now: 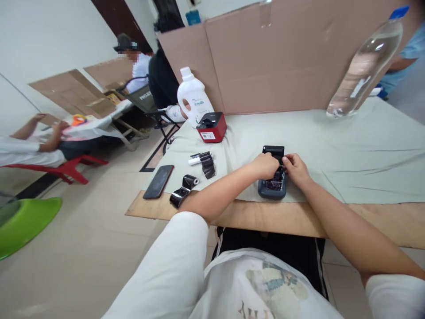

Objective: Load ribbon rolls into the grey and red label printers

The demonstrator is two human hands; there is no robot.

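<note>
A dark grey handheld device (272, 191) with an open compartment, resembling a portable printer, lies on the cloth near the table's front edge. My left hand (266, 165) reaches into its compartment with curled fingers; whatever they pinch is hidden. At the device's right edge, the thumb and forefinger of my right hand (296, 168) are closed on its side. Dark shiny film shows inside the compartment. Beside my left forearm lies a roll of black film (190, 181), partly unwound. Farther back is a second black film (208, 166) with a white core.
A phone (158, 182) lies at the table's left edge. Behind it stand a red and black box-shaped device (212, 128) and a white jug (195, 95). A tall water bottle (365, 66) leans at the right, before a cardboard screen (272, 57). Other people sit at the left.
</note>
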